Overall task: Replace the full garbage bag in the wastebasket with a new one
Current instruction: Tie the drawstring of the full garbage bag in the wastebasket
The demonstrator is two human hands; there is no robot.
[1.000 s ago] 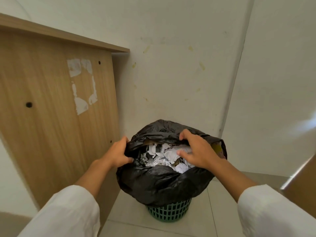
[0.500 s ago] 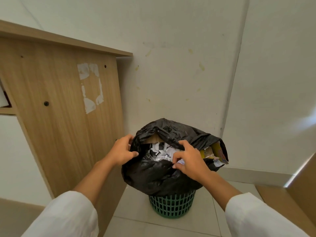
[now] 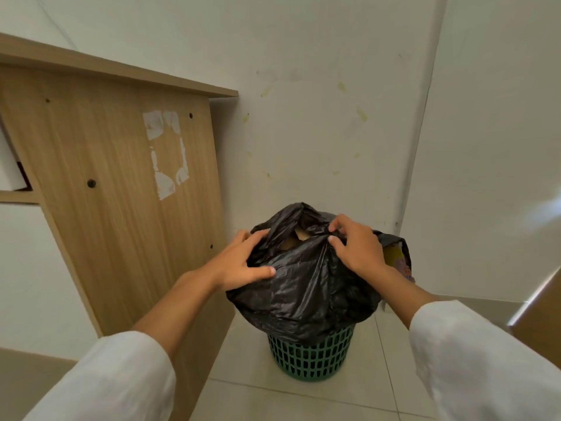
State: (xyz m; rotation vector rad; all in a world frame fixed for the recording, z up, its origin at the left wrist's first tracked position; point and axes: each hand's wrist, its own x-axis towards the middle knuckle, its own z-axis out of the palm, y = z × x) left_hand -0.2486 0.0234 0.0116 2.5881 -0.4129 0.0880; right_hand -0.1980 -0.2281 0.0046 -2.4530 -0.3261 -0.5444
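Observation:
A full black garbage bag [image 3: 306,287] bulges out of a green lattice wastebasket [image 3: 312,357] standing on the tiled floor in a corner. My left hand [image 3: 243,262] grips the bag's left rim, fingers tucked into a fold. My right hand [image 3: 355,244] pinches the front rim and holds it up over the opening, so most of the paper scraps inside are covered. A bit of cardboard shows through the gap at the top, and a yellow carton [image 3: 394,256] pokes out at the bag's right side. No new bag is in view.
A wooden desk side panel [image 3: 121,192] stands close on the left of the basket. White walls [image 3: 318,117] meet in the corner right behind it. A brown wooden piece [image 3: 543,314] sits at the right edge. Light floor tiles [image 3: 243,396] lie in front.
My right hand has pulled the bag's front rim up and over the opening, hiding the white paper scraps. My left hand has slid further onto the bag's left rim.

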